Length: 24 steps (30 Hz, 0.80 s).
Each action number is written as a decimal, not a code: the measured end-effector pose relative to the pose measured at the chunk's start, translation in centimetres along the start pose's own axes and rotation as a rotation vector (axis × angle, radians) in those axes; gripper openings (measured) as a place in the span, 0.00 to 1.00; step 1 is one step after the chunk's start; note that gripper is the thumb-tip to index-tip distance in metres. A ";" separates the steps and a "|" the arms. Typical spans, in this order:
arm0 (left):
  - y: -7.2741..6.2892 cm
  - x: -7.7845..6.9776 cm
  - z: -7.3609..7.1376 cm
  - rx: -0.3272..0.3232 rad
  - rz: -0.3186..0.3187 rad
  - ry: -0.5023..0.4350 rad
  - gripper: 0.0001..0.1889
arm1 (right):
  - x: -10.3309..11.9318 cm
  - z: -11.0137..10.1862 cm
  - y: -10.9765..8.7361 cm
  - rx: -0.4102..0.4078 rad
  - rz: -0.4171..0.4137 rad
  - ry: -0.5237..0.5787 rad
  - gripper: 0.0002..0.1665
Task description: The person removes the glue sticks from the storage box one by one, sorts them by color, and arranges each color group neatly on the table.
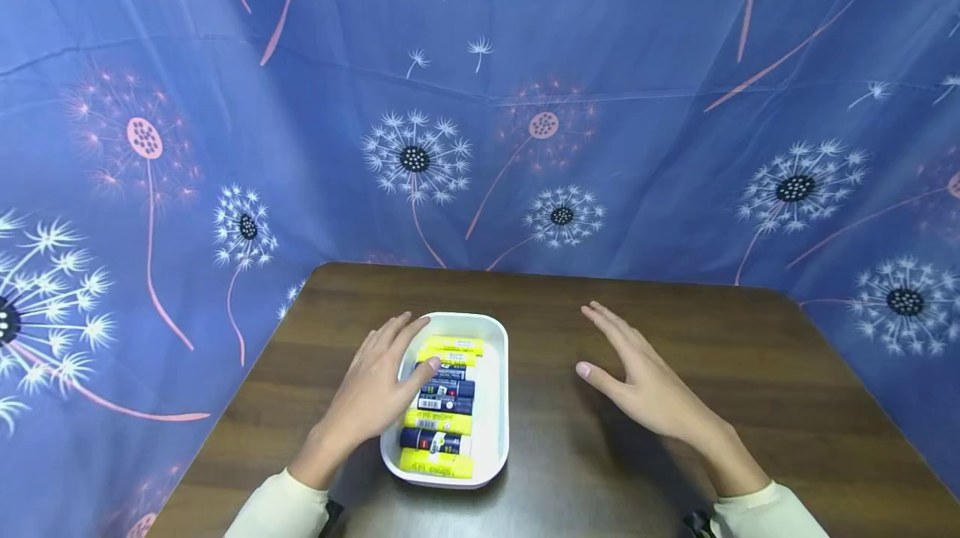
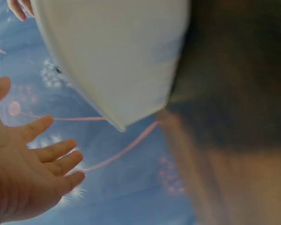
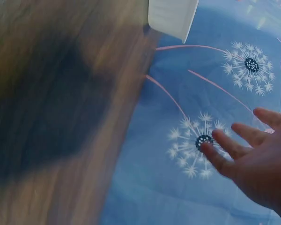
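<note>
A white plastic tray (image 1: 492, 405) with rounded corners stands on the table, left of centre. Several glue sticks lie crosswise in it in a column, some with yellow labels (image 1: 437, 463), others dark blue (image 1: 446, 405). My left hand (image 1: 378, 380) hovers at the tray's left side, fingers spread and thumb over the glue sticks; nothing is in its grasp. In the left wrist view the tray's outer wall (image 2: 117, 56) rises beside the spread left hand (image 2: 28, 173). To the right of the tray my right hand (image 1: 652, 384) is held above the table, fingers extended and holding nothing.
The brown wooden table (image 1: 555, 488) has rounded far corners. Behind and around it hangs a blue cloth (image 1: 480, 63) printed with white and pink dandelions. The right hand casts a shadow on the tabletop.
</note>
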State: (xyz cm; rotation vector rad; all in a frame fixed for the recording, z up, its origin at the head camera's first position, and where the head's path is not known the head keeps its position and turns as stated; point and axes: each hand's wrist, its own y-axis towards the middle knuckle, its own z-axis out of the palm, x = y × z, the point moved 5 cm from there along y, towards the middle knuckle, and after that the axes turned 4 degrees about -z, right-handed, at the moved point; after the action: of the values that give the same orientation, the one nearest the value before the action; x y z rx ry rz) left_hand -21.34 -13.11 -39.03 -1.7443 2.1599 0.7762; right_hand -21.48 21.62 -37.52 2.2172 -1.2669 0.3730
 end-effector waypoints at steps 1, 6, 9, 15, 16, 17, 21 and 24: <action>-0.1 0.5 0.0 0.005 -0.025 -0.033 0.33 | 0.1 0.1 0.1 -0.004 -0.007 0.045 0.44; -0.5 3.1 0.8 0.089 -0.153 -0.171 0.31 | 0.0 0.8 0.4 -0.032 -0.037 0.202 0.38; -0.7 4.0 2.0 0.135 -0.212 -0.277 0.29 | -0.2 1.4 0.7 -0.041 -0.055 0.318 0.36; -0.4 4.9 3.3 0.164 -0.271 -0.444 0.22 | -0.1 2.7 2.1 -0.052 -0.038 0.560 0.29; -0.3 5.0 3.3 0.163 -0.272 -0.453 0.22 | -0.1 3.0 2.4 -0.056 -0.030 0.590 0.28; -0.3 5.0 3.3 0.161 -0.267 -0.463 0.21 | 0.1 3.3 2.7 -0.060 -0.023 0.623 0.27; -0.4 5.6 3.3 0.153 -0.278 -0.520 0.21 | 0.8 4.8 3.9 -0.055 0.021 0.749 0.25; -0.7 6.2 3.4 0.142 -0.293 -0.571 0.21 | 1.4 6.2 4.9 -0.022 0.080 0.833 0.24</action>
State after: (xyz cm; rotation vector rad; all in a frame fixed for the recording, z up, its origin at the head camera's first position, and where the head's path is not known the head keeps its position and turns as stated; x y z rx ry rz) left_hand -22.63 -16.41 -45.18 -1.4871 1.5087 0.8822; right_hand -25.14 15.00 -40.23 1.6754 -0.8723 1.1549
